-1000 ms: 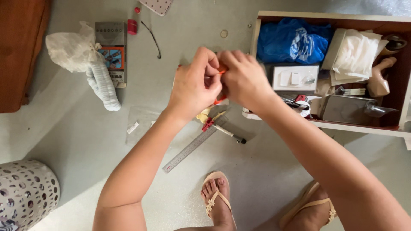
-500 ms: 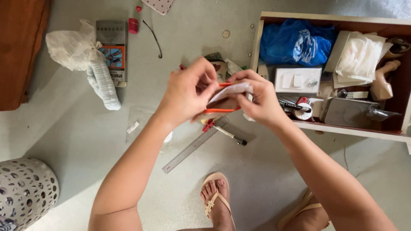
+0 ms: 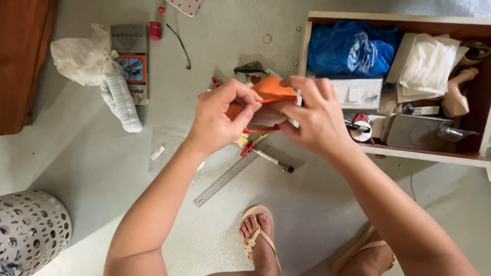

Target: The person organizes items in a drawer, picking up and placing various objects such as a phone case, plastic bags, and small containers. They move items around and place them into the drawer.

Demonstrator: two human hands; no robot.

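Above grey floor, left hand and right hand pinch an orange pouch, grips clamped, long axis left-right.

the drawer lies right of the hands, a plastic bag in it; a ruler lies below them, with perhaps a pen beside it.

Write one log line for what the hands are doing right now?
left hand: pinches orange piece | right hand: holds same piece | below: ruler, pen on floor
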